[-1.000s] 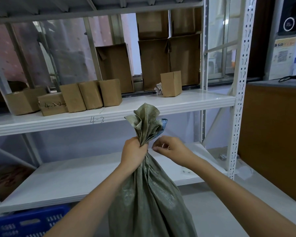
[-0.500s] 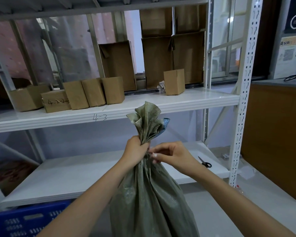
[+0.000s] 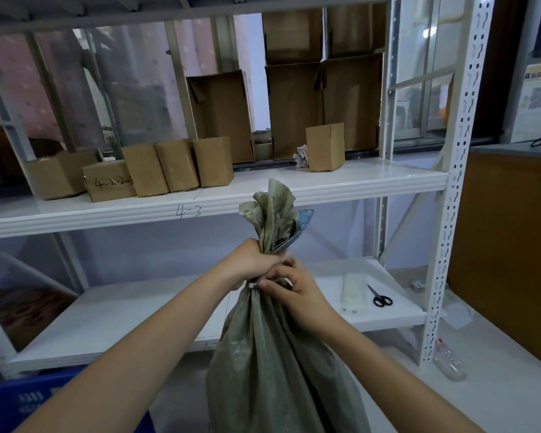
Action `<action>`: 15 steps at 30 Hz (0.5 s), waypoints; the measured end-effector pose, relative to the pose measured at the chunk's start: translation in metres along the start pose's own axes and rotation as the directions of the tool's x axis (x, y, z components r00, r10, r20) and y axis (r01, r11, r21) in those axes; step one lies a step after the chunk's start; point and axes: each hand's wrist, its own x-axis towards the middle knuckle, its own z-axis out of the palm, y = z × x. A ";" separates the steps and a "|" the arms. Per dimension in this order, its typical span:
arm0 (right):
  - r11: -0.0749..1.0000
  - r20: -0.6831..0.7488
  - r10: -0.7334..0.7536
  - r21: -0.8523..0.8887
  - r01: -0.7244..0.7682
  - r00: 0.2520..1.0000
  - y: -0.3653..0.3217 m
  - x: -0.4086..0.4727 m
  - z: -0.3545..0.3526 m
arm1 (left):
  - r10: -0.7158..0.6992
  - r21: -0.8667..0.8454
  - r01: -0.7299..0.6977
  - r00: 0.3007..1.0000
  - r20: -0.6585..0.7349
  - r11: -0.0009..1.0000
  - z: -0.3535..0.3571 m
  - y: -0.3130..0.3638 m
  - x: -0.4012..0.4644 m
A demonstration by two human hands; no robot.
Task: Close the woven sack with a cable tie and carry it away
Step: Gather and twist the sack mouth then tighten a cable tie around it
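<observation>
Sack: the green sack [image 3: 272, 364] hangs in front of the shelves, its top bunched into a neck.
Left hand: the left hand [image 3: 253, 260] squeezes the neck tight, same as a second ago.
Right hand: the right hand [image 3: 289, 284] was off to the side before. Now it has moved in, touching the left hand, and its fingers pinch at the neck.
Tie: a small white bit, likely the tie [image 3: 251, 285], now shows at the neck just under the left hand.
What it means: the tie looks on but maybe not pulled tight yet.
Scissors: the scissors [image 3: 379, 297] lie on the low shelf [image 3: 138, 314] nearby.
</observation>
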 end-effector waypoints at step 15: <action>0.994 -0.112 0.026 0.110 -0.013 0.993 -0.001 0.001 0.029 | -0.168 -0.100 0.187 0.970 0.176 0.977 0.002 0.010 -0.008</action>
